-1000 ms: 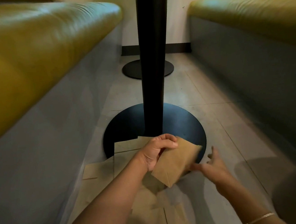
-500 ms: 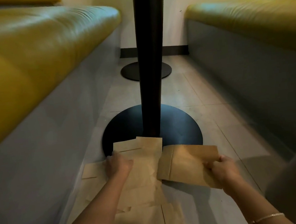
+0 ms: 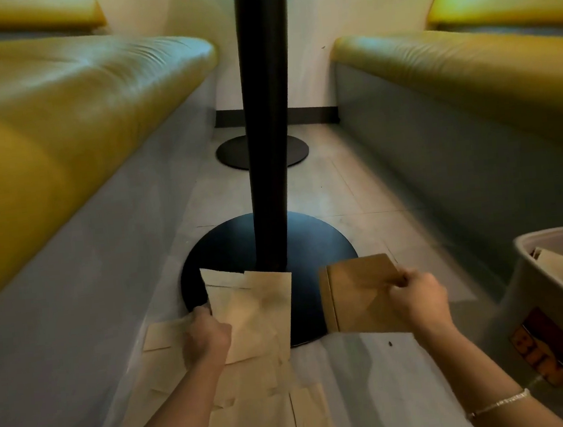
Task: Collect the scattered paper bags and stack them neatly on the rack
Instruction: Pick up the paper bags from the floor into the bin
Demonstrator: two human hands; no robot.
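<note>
Right hand (image 3: pixel 419 298), raised since half a second ago, pinching darker paper bag (image 3: pixel 360 297) by its right edge, now clear of the floor (image 3: pixel 375 376), above round table base (image 3: pixel 314 244). Left hand (image 3: pixel 206 337), fingers curled, gripping lighter paper bags (image 3: pixel 253 314) by their left edge, lifted slightly. More bags (image 3: pixel 258 418) flat on the floor, partly hidden by left forearm. Bucket (image 3: pixel 537 309) cut off at right; contents unclear. Table post (image 3: pixel 265 111) cut off above.
</note>
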